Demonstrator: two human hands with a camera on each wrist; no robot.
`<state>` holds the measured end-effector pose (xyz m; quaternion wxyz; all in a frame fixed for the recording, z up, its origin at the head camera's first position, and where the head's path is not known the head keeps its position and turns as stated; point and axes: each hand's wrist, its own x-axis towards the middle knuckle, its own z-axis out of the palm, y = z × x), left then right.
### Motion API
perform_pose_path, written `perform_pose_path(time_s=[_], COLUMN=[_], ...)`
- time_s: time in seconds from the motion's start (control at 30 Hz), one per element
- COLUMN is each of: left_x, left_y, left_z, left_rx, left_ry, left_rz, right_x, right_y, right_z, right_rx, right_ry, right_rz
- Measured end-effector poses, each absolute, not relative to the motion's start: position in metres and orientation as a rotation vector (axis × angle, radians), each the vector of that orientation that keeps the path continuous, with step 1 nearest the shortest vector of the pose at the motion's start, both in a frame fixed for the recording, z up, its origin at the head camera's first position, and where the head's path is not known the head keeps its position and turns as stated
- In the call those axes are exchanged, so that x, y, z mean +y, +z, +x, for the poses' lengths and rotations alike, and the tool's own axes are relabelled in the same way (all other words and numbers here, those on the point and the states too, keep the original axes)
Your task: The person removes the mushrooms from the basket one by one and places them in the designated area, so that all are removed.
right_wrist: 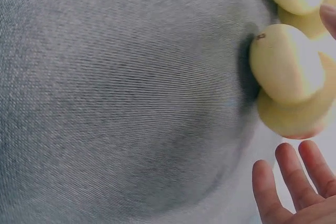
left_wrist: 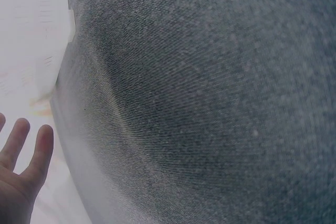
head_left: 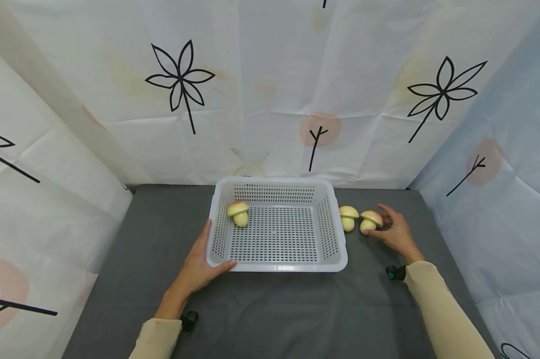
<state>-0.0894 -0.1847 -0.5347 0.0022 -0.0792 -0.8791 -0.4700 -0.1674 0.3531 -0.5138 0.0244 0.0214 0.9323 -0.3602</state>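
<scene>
Grey cloth fills both wrist views; right hand [head_left: 397, 232] seemingly touches a mushroom [head_left: 371, 221], fingers relaxed.

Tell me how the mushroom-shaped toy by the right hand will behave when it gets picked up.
The mushroom toy lies on its side, rounded cap and stem, so a nudge would probably roll it. Its smooth, glossy-looking surface may be slippery. It looks small against the right hand, so likely light.

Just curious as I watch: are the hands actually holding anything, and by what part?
Nothing is lifted. The left hand rests against the basket at its front-left corner; the right hand reaches around a mushroom on the table.
</scene>
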Motion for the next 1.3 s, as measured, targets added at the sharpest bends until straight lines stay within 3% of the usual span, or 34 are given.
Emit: perform_pose_path(time_s=[0.8, 1.3], left_x=[-0.187, -0.186], left_y=[-0.539, -0.538], left_z=[-0.091, -0.091], left_rx=[-2.739, -2.730], left_ry=[-1.491, -1.512], left_rz=[-0.262, -0.272], right_x=[0.341, 0.307], right_y=[-0.467, -0.438], right_z=[-0.166, -0.169], right_rx=[3.005, 2.976], right_ry=[-1.143, -1.253], right_rz=[-0.124, -0.270])
